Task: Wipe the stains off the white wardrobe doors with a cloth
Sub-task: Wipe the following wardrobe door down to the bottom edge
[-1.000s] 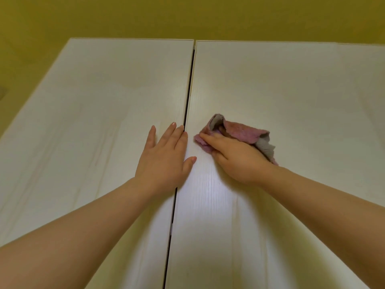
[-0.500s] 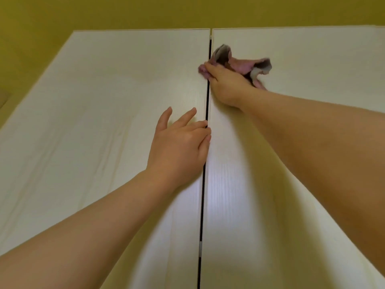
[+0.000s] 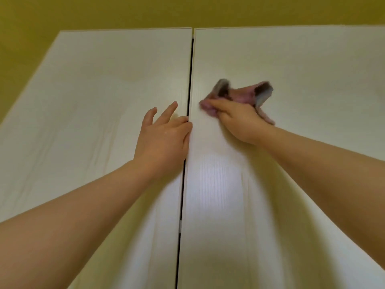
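Two white wardrobe doors, left door (image 3: 93, 122) and right door (image 3: 302, 59), with a dark gap (image 3: 188, 80) between them. No stains readable through the glare, so progress is hard to judge; looks mid-wipe on the right door beside the gap, the rest probably left. Right hand (image 3: 239, 122) grips the pink-grey cloth (image 3: 243, 93), fingers curled round it, pressing it on the right door; the cloth bunches out beyond the fingers. Left hand (image 3: 164, 138) holds nothing, fingers loosely spread, resting on the left door at the gap.
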`<state>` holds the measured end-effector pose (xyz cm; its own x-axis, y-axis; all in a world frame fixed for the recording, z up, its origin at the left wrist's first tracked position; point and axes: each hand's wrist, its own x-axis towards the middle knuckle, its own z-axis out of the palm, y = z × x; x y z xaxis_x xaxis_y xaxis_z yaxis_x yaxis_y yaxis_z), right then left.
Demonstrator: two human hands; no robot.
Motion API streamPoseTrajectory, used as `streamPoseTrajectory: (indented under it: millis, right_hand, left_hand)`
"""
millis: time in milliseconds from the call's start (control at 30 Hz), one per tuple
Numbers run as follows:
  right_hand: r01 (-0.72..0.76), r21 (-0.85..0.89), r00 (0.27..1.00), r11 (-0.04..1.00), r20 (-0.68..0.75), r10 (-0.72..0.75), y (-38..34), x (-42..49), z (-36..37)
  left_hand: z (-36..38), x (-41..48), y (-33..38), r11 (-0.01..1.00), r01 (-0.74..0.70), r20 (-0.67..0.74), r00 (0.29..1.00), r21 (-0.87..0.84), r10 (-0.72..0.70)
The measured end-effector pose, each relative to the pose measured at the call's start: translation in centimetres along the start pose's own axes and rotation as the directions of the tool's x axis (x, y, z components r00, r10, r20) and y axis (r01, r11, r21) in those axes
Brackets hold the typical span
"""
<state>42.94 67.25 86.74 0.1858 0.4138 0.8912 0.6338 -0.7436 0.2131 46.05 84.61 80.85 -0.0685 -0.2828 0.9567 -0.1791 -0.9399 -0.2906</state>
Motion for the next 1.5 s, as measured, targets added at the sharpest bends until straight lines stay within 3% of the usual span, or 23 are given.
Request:
streamPoseTrajectory:
  millis: [33, 100, 167, 267, 367, 433, 500, 600, 700, 767, 867, 933, 1033, 1100, 1167, 1233, 1267, 1333, 1400, 1433, 1500]
  right_hand:
    - [-0.046, -0.006, 0.997, 0.999, -0.067, 0.046, 0.5, 0.3, -0.7]
    - [-0.156, -0.272, 0.981, 0.950, -0.159, 0.115, 1.0, 0.3, -0.4]
    - [-0.080, -0.464, 0.996, 0.882, -0.073, 0.052, 1.3, -1.4, 0.9]
    - [0.133, -0.326, 0.990, 0.936, 0.087, -0.110, 1.9, -3.9, 0.6]
    - [-0.087, -0.024, 0.992, 0.996, -0.091, 0.085, 2.6, -3.8, -1.7]
    - [-0.167, -0.119, 0.973, 0.979, -0.178, 0.144, 2.4, -4.3, -1.1]
    - [-0.083, -0.302, 0.993, 0.950, -0.108, 0.052, 2.5, -6.1, 0.2]
    - [0.061, -0.269, 0.998, 0.961, 0.044, -0.052, 3.2, -7.9, -0.9]
    - [-0.129, -0.176, 0.988, 0.976, -0.105, 0.111, 3.7, -6.8, -2.4]
    - [-0.177, -0.250, 0.975, 0.952, -0.174, 0.135, 3.0, -7.3, -1.1]
    - [0.088, -0.308, 0.996, 0.947, 0.043, -0.079, 2.2, -11.2, 1.3]
    - [0.095, -0.175, 0.983, 0.980, 0.173, -0.064, 2.4, -12.2, 0.2]
    - [-0.096, -0.048, 0.995, 0.994, -0.012, 0.096, 3.1, -10.4, -1.4]
    - [-0.130, -0.205, 0.990, 0.970, -0.079, 0.116, 2.4, -10.4, -0.4]
    - [0.001, -0.331, 0.998, 0.944, 0.053, 0.017, 2.6, -11.7, 0.8]
    - [0.050, -0.232, 0.988, 0.971, 0.155, -0.014, 2.6, -12.4, -0.2]
    - [-0.005, -0.145, 0.992, 0.989, 0.122, 0.023, 2.9, -12.2, -1.1]
    - [-0.123, -0.033, 0.988, 0.992, -0.094, 0.119, 3.7, -11.7, -1.7]
    - [-0.164, -0.201, 0.980, 0.966, -0.147, 0.136, 2.8, -12.3, -0.5]
    - [-0.114, -0.281, 0.992, 0.953, -0.080, 0.095, 2.6, -13.1, 0.7]
    - [0.126, -0.356, 0.991, 0.926, 0.082, -0.103, 2.9, -15.2, 2.0]
  left_hand:
    - [-0.2, 0.2, 0.4, 0.999, 0.025, 0.058, 0.998, 0.020, -0.026]
    - [-0.5, 0.8, 1.1, 0.998, 0.043, 0.133, 0.990, 0.055, -0.050]
    - [-0.8, 1.3, 2.0, 0.998, 0.051, 0.137, 0.989, 0.034, -0.056]
    - [-0.8, 1.4, 3.1, 1.000, 0.019, 0.154, 0.988, 0.008, -0.020]
    - [-0.6, 0.5, 4.1, 0.999, -0.033, 0.215, 0.976, 0.017, 0.029]
    - [-0.3, -0.1, 4.5, 0.999, -0.036, 0.234, 0.972, 0.007, 0.033]
    - [0.1, -0.6, 4.9, 1.000, -0.016, 0.229, 0.973, 0.001, 0.015]
    - [0.4, -1.2, 5.7, 1.000, 0.019, 0.224, 0.974, -0.012, -0.016]
    - [0.6, -1.4, 6.5, 0.998, 0.059, 0.214, 0.976, -0.030, -0.052]
    - [0.6, -1.3, 6.7, 0.997, 0.076, 0.219, 0.973, -0.030, -0.067]
    - [0.6, -1.6, 6.6, 0.996, 0.082, 0.218, 0.973, -0.047, -0.070]
    - [0.2, -2.2, 6.9, 0.992, 0.093, 0.172, 0.982, -0.085, -0.077]
    - [-0.3, -3.0, 7.5, 0.990, 0.093, 0.143, 0.987, -0.105, -0.077]
    - [-0.3, -3.4, 7.8, 0.993, 0.071, 0.173, 0.983, -0.093, -0.054]
    - [-0.2, -3.6, 7.9, 0.994, 0.064, 0.192, 0.980, -0.092, -0.046]
    - [-0.2, -3.9, 8.0, 0.991, 0.077, 0.214, 0.975, -0.107, -0.053]
    - [-0.2, -4.1, 8.0, 0.990, 0.083, 0.224, 0.973, -0.116, -0.055]
    - [-0.3, -4.4, 8.1, 0.985, 0.092, 0.227, 0.972, -0.146, -0.057]
    - [-0.3, -4.5, 8.3, 0.985, 0.097, 0.230, 0.971, -0.145, -0.062]
    - [-0.3, -4.5, 8.3, 0.986, 0.101, 0.242, 0.968, -0.129, -0.068]
    - [-0.2, -4.5, 8.6, 0.991, 0.096, 0.266, 0.962, -0.088, -0.070]
